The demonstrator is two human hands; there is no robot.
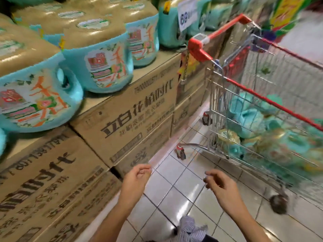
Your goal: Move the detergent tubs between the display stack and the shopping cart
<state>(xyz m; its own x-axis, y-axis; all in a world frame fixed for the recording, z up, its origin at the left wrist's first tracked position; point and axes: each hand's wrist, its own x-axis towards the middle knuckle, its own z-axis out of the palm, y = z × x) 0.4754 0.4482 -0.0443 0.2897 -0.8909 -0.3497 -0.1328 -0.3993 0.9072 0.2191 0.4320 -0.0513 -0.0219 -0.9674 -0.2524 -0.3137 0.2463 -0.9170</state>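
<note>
left hand (138,177) and right hand (218,184) hang over the tiled floor (183,198), fingers loosely curled, holding nothing. teal detergent tubs (97,62) stand in rows atop stacked cardboard cartons (125,116), left; further tubs (250,116), blurred, lie inside the shopping cart (262,97), right.

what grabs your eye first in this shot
The teal detergent tubs with tan lids, lined up on stacked cardboard boxes at left, dominate the view. At right stands a shopping cart with red trim, more teal tubs blurred inside it. Low in the middle, the left hand and right hand hang empty over the tiled floor.
</note>
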